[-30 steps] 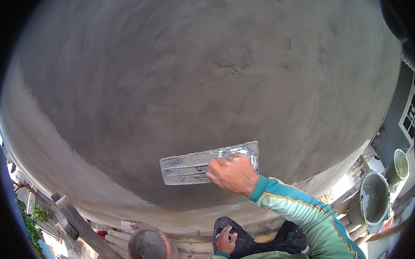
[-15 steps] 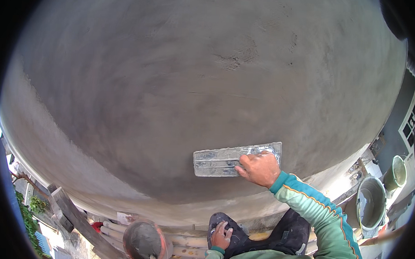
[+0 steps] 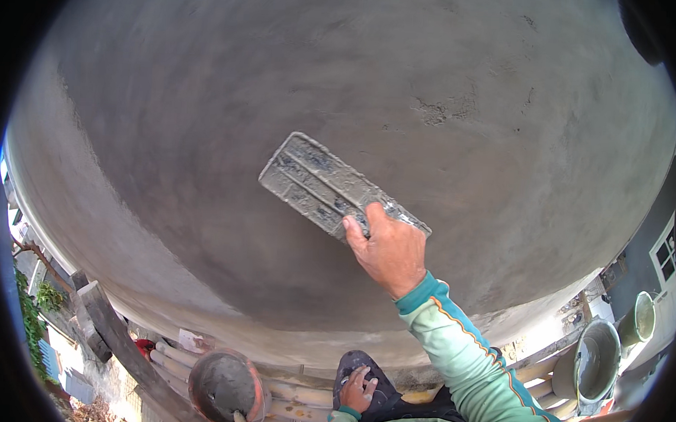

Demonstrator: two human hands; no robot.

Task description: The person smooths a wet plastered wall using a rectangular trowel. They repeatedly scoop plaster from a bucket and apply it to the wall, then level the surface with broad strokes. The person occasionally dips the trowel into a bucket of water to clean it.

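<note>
My right hand is closed round the handle of a rectangular plastering float, whose ribbed back is caked with grey mortar. The float lies slantwise over the wet grey plaster of a broad wall, its far end pointing up and left. Whether its whole face touches the plaster I cannot tell. On my dark-trousered knee rests my left hand, fingers spread, holding nothing. Rough, crumbly marks show in the plaster above and right of the float.
An orange-rimmed bucket of grey mortar, with a tool handle in it, stands at lower left on bamboo poles. A wooden beam slants beside it. Two grey buckets sit at the right. Plants grow at far left.
My right hand has moved the float up and left across the wall and turned it from nearly level to slanting. My left hand has stayed on my knee. The view has shifted slightly.
</note>
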